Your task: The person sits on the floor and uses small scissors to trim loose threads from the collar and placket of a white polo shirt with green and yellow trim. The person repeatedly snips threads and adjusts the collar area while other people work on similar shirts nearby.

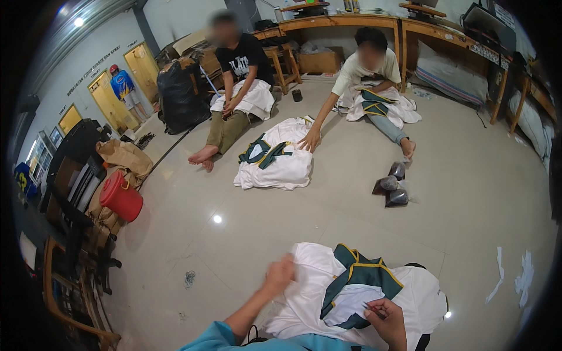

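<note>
A white garment [303, 281] with a dark green, yellow-edged collar [369, 274] lies spread across my lap and the floor before me. My right hand [385, 318] is closed around a small red-handled tool [372, 307] with a pointed tip, perhaps thread snips, just over the garment's neck opening. Blurred by motion, my left hand [281, 274] is raised beside the garment's left edge; whether its fingers pinch anything is unclear.
Similar garments [281, 153] lie piled on the floor, touched by a seated person's hand [311, 139]. Another person sits farther left. Tied plastic bags of dark contents [397, 197], white fabric strips [498, 274], thread scraps [189, 279] and a red lidded bin [121, 196] stand or lie around.
</note>
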Motion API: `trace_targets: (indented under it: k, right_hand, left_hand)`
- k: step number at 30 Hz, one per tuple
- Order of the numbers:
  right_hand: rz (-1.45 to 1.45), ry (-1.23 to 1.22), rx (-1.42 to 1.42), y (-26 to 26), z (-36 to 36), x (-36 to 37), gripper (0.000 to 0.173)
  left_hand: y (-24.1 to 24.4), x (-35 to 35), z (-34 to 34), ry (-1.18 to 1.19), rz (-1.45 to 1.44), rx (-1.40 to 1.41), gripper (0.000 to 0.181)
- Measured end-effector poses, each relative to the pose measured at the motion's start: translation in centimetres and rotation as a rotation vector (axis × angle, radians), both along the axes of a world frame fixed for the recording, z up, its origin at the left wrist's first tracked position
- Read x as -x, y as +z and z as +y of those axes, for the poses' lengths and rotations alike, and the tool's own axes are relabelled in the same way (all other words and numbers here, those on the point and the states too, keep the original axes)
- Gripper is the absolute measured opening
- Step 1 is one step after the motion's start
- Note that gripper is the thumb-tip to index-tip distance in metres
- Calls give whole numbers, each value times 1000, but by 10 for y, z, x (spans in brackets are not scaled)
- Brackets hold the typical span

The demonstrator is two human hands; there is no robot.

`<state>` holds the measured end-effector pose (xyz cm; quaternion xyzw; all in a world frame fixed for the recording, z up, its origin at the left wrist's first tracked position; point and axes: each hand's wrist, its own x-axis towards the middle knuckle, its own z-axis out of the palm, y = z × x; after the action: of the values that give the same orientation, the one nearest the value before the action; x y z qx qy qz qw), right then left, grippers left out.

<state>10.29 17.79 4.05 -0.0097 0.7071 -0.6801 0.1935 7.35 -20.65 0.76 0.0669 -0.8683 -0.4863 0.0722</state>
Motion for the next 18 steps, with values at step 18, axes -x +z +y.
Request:
trace_targets:
  k: [18]
  right_hand:
    - [98, 180, -390, 9, -11, 3, 30]
  left_hand:
    - [55, -22, 89, -787, -157, -116, 34]
